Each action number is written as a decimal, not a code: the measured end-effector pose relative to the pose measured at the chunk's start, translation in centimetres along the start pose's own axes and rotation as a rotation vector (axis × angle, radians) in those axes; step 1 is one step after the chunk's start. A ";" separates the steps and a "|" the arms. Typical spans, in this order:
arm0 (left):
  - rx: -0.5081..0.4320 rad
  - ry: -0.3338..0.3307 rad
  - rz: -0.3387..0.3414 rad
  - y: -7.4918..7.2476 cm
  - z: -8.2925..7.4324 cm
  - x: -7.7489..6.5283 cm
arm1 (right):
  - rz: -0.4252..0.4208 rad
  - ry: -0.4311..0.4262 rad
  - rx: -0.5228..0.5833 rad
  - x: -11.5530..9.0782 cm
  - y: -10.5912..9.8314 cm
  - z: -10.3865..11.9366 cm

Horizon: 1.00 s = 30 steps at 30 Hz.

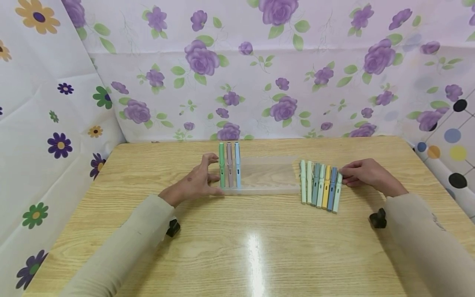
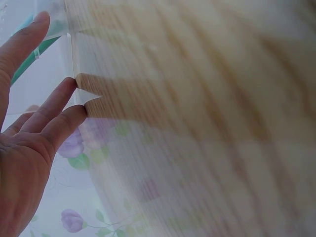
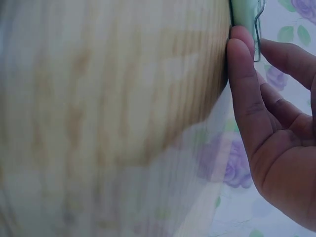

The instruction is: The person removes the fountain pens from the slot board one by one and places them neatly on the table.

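A clear tray [image 1: 271,191] lies near the back of the table, with a green pen [image 1: 222,165], a mauve pen [image 1: 230,165] and a light blue pen [image 1: 238,165] side by side at its left end. My left hand [image 1: 198,179] spreads around that end, thumb by the front edge and fingers by the side. Fingertips [image 2: 69,84] of this hand reach the tabletop in the left wrist view. To the tray's right, my right hand [image 1: 365,172] pinches the cap end of a pale green pen [image 1: 337,194], the rightmost in a row; its clip [image 3: 257,44] shows between the digits.
Several more pens lie in that row, among them a yellow pen [image 1: 326,187], a blue pen [image 1: 332,189] and a blue-grey pen [image 1: 316,185]. The wooden table [image 1: 222,247] meets a flowered cloth [image 1: 204,95] at its back edge.
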State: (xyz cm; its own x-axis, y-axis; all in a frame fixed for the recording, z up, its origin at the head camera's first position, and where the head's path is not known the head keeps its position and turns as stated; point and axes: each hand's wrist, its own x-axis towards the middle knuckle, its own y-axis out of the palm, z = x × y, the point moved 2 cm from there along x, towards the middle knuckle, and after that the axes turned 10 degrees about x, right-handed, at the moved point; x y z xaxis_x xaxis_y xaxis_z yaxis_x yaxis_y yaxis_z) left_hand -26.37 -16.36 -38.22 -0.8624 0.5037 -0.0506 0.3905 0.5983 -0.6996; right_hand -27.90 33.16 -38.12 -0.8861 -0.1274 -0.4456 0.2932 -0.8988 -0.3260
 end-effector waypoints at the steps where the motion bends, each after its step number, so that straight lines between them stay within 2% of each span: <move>1: -0.004 -0.003 0.001 0.0 0.0 0.0 | -0.002 0.007 0.004 0.0 0.0 0.0; 16: -0.001 -0.009 0.009 -0.1 0.0 0.0 | 0.008 -0.006 -0.014 0.0 0.0 0.2; 30: -0.021 0.004 -0.003 0.1 -0.1 -0.1 | -0.035 -0.137 -0.033 -1.1 -1.8 1.5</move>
State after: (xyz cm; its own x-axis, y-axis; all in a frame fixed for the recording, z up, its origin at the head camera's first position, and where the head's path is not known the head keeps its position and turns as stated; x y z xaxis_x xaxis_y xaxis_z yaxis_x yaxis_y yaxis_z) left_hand -26.22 -16.31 -38.19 -0.8621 0.5048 -0.0454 0.3949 0.6129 -0.6844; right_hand -27.96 34.29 -35.81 -0.9359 -0.1544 -0.3166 0.2711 -0.8896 -0.3676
